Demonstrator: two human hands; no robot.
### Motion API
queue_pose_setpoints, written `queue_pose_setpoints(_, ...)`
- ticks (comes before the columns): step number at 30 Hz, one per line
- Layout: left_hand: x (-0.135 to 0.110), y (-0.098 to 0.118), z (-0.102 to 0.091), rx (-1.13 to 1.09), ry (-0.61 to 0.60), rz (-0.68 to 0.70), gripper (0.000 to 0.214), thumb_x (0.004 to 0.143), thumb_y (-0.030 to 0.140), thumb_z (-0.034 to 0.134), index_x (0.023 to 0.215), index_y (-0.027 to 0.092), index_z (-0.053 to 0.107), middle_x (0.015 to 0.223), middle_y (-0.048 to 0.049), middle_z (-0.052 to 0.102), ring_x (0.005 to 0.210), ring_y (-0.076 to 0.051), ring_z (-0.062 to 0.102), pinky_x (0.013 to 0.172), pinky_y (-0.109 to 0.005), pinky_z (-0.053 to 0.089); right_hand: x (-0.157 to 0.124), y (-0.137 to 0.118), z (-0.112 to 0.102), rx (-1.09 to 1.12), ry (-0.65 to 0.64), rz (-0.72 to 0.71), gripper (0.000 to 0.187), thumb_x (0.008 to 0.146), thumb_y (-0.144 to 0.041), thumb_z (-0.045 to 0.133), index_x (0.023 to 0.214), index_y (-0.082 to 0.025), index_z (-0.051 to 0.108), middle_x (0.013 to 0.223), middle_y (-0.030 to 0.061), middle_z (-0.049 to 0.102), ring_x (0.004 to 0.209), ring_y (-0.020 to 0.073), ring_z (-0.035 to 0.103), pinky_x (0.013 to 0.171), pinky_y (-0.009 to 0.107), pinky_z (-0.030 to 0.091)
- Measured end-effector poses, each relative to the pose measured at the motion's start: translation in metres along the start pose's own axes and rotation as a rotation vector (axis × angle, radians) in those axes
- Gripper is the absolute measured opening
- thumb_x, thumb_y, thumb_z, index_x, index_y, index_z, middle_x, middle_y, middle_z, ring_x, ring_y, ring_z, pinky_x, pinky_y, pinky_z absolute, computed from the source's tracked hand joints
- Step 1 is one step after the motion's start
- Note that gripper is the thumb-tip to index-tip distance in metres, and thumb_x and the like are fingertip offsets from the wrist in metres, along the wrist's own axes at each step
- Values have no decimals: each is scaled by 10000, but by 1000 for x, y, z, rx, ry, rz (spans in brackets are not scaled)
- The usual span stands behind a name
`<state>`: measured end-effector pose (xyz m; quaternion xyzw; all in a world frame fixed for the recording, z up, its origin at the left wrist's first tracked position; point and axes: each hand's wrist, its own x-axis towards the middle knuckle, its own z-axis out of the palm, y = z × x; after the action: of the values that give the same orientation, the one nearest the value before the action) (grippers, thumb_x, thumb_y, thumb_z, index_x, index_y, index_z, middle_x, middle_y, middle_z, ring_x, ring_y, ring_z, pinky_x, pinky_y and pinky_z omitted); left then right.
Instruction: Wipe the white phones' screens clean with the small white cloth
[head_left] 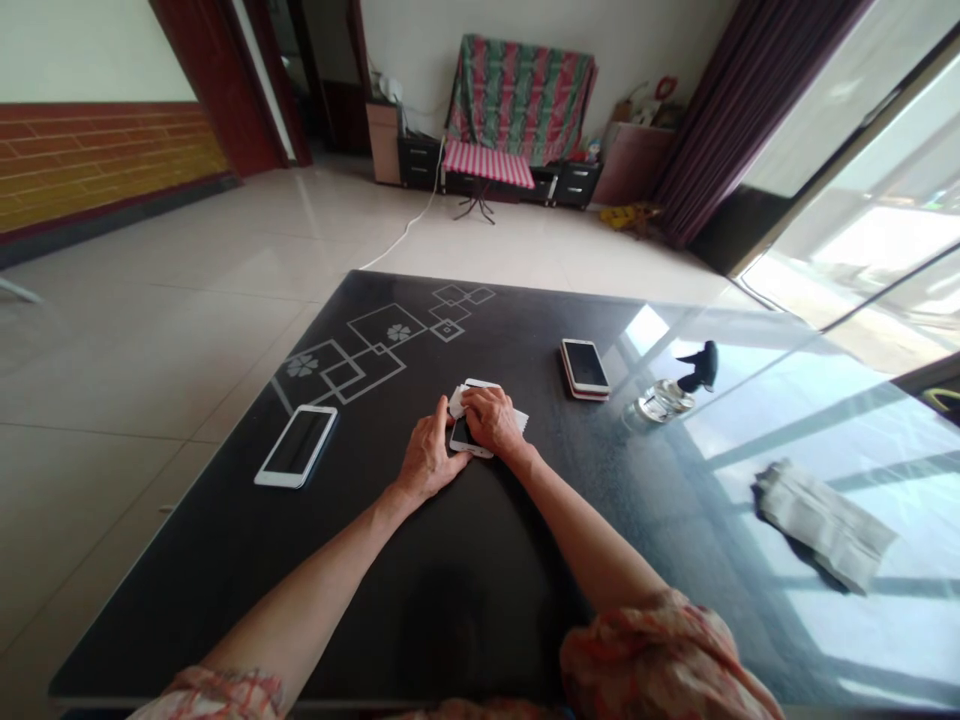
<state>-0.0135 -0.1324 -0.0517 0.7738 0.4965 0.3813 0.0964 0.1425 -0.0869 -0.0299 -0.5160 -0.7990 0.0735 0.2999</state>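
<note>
A white phone lies flat in the middle of the black glass table. My left hand rests against its left edge, fingers curled on the side of it. My right hand presses down on top of it, fingers closed over a small white cloth or wipe that sticks out at the far end and the right. Most of the phone's screen is hidden under my right hand.
A second white phone lies at the left of the table, and a pink-edged phone at the far right. A glass ashtray, a small dark object and a folded grey cloth sit on the right side.
</note>
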Motion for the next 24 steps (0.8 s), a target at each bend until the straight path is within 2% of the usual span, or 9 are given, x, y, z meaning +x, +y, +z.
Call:
queue_pose_setpoints(6,-3,2,0,36,44,-1,943,704,256,701,1465,143,157,990,-84,630,933,-254,590,843,-406,515,-32,-21,-9,38,-13,-17,174,836,-151,532,911,-220,673,1115,32,666,1008,206,538,903,354,388)
queue_pose_setpoints(10,-3,3,-2,34,32,-10,912,713,245,685,1464,158,175,916,-54,608,892,-241,582,832,-401,515,-38,-22,-11,54,-20,-30,157,831,-160,547,901,-217,675,1107,34,672,1001,202,550,897,350,392)
queue_pose_setpoints(14,-3,3,-3,9,5,-1,945,710,270,704,1470,168,150,942,-58,606,917,-250,571,862,-421,500,-23,-9,-9,39,-16,-17,173,845,-169,534,912,-226,683,1109,28,674,1011,204,552,905,357,394)
queue_pose_setpoints(19,-2,4,-6,-14,-20,-27,932,702,240,704,1465,170,175,957,-64,595,948,-257,561,891,-426,486,13,12,-3,-16,3,45,200,867,-192,509,938,-231,693,1120,33,673,1044,224,537,925,377,390)
queue_pose_setpoints(24,-2,4,-6,-26,-37,-40,919,707,190,658,1473,168,151,965,-63,595,957,-254,549,904,-423,480,32,17,2,-57,18,105,203,869,-183,503,944,-233,685,1123,25,671,1053,238,522,928,382,383)
